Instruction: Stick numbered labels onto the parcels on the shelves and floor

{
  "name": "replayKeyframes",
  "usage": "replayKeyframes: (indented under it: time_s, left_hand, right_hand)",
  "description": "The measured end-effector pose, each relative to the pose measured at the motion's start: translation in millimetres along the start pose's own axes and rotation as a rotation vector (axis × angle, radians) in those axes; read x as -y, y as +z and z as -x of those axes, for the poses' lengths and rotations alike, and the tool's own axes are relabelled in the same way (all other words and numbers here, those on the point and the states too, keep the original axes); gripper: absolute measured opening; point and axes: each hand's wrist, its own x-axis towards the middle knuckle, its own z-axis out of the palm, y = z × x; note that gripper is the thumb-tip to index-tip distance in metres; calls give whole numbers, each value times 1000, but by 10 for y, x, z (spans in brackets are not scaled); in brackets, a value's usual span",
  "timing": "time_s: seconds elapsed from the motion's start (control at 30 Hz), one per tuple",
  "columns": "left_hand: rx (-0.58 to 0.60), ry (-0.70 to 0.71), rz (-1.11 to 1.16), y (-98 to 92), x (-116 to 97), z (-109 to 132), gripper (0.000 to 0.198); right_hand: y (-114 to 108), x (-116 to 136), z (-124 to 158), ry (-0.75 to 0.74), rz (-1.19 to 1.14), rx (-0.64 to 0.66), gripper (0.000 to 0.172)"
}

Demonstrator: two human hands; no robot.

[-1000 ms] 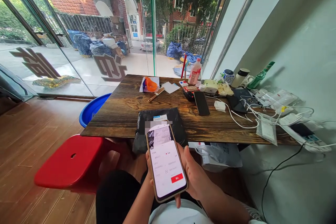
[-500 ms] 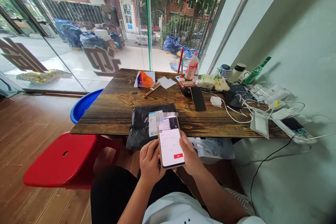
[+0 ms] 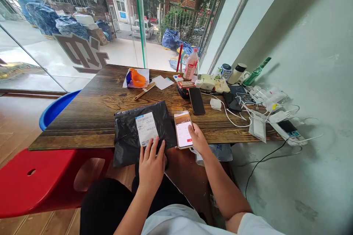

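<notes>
My left hand (image 3: pixel 151 161) rests with fingers spread on the lower right of a black plastic parcel (image 3: pixel 127 132). The fingertips touch the foot of its white shipping label (image 3: pixel 146 128). The parcel lies on the wooden table (image 3: pixel 104 99) and sticks out over the front edge. To the right of it, my right hand (image 3: pixel 199 138) grips a smartphone (image 3: pixel 183 132) with a lit screen, the thumb on the screen's right side. A white page with a red button shows on the screen. The fingers behind the phone are hidden.
A second, dark phone (image 3: pixel 196 101) lies farther back, beside a black device (image 3: pixel 183 90). A knife with a wooden handle (image 3: pixel 145 91) and an orange tape dispenser (image 3: pixel 138 78) are near the far edge. White cables (image 3: pixel 234 117) tangle at right. A red stool (image 3: pixel 35 183) stands at left.
My left hand has let go of the phone and come down on the parcel. My right hand has moved the phone forward and right of the parcel, uncovering the label. The view has shifted.
</notes>
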Motion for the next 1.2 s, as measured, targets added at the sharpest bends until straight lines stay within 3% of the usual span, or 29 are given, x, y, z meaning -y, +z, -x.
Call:
replayKeyframes:
  time_s: [0.13,0.23,0.37,0.57,0.7,0.8,1.03,1.2]
  left_hand:
    - [-43,-35,14,69,-67,-76,47]
    - [-90,-58,53,121,-140,-153,43]
    - [-109,10,48,206,-216,-224,40]
    - [-113,15,-37,279,-247,-239,42]
    - [-96,11,-75,321,-258,-219,45]
    - [-91,-8,-85,371,-253,-183,44]
    - [-102,-15,-68,426,-234,-131,48]
    - [-122,-4,-48,424,-236,-148,47]
  right_hand:
    - [-308,-91,-81,-93,432,-72,61]
    - [-465,-143,-42,-373,758,-178,51]
    - [-564,-240,50,-625,857,-5,41]
    - [-580,-335,80,-621,877,15,50]
    - [-557,-348,94,-557,855,-41,96]
    - [-525,-376,98,-545,934,-46,114]
    - [-480,-397,43,-516,953,-52,113]
    - [-473,-321,58,-567,1029,-33,87]
